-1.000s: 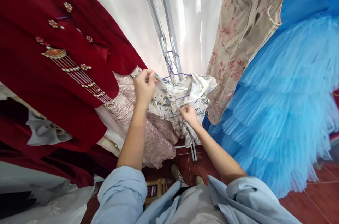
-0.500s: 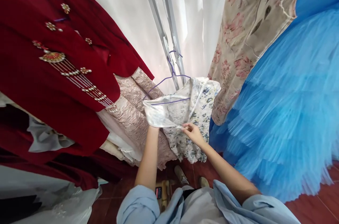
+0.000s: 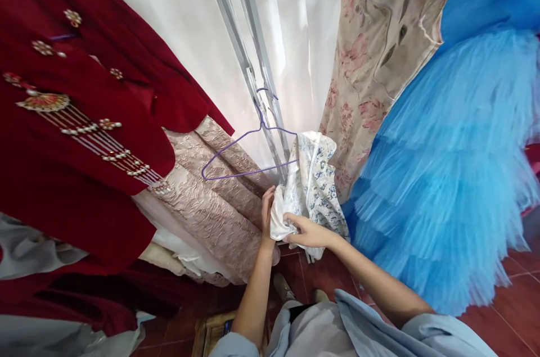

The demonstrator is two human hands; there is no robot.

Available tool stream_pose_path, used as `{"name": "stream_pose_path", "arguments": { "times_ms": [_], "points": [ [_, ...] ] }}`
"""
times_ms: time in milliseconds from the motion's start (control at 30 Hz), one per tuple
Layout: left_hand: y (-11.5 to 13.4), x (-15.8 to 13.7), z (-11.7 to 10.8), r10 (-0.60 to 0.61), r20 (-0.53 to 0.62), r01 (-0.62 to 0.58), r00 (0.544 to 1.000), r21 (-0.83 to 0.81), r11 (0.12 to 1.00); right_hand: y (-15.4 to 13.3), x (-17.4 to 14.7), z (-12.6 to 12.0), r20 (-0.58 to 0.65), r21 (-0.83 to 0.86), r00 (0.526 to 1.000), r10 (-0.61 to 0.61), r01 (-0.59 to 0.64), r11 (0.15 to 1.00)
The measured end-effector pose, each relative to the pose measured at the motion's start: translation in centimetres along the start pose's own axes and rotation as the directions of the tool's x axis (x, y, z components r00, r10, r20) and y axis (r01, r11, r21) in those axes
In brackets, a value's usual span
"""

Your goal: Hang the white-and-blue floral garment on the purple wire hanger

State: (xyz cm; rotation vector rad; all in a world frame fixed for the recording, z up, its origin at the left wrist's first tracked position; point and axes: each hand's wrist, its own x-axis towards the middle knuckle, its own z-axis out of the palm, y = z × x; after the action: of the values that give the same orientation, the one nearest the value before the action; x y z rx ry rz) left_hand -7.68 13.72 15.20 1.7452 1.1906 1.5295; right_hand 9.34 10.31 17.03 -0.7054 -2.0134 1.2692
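The right hand [image 3: 309,231] pinches a floral garment [image 3: 324,177] at four o'clock on the purple hanger [image 3: 262,124]; the left hand [image 3: 266,216] meets the garment's eight-o'clock edge, grip unclear. Hung from one side, it could slip off if tugged.

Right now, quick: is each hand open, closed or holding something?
Left hand: against the floral top, fingers partly hidden; whether it grips cannot be told.
Right hand: holding the floral top between thumb and fingers.
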Motion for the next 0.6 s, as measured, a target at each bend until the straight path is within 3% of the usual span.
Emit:
{"name": "stream_pose_path", "arguments": {
  "times_ms": [67,133,233,333,500,600],
  "points": [
    [1.2,0.3,0.5,0.119,0.042,-0.119,0.992,0.004,0.993,-1.7,-1.3,-1.7,0.059,-0.094,0.996,0.070,-0.065,0.994],
    [2.4,1.1,1.6,0.188,0.217,-0.201,0.958,0.037,0.979,-3.6,-2.7,-3.4,0.099,-0.212,0.982,0.158,-0.135,0.968],
    [3.4,1.8,3.8,0.188,0.523,-0.238,0.831,0.030,0.971,-6.1,-4.8,-5.3,0.144,-0.323,0.967,0.208,-0.153,0.934],
    [2.9,0.8,5.8,0.163,0.669,-0.211,0.725,-0.009,0.977,-7.7,-6.5,-6.6,0.130,-0.351,0.973,0.189,-0.133,0.927],
    [0.5,-2.4,6.5,0.083,0.727,-0.153,0.681,0.031,0.988,-8.0,-7.9,-10.2,-0.056,-0.335,0.979,0.195,-0.203,0.920],
    [-0.2,-3.4,5.0,-0.101,0.688,0.001,0.719,0.145,0.989,-6.8,-7.4,-13.8,-0.281,-0.278,0.952,0.119,-0.200,0.940]
  ]
}}
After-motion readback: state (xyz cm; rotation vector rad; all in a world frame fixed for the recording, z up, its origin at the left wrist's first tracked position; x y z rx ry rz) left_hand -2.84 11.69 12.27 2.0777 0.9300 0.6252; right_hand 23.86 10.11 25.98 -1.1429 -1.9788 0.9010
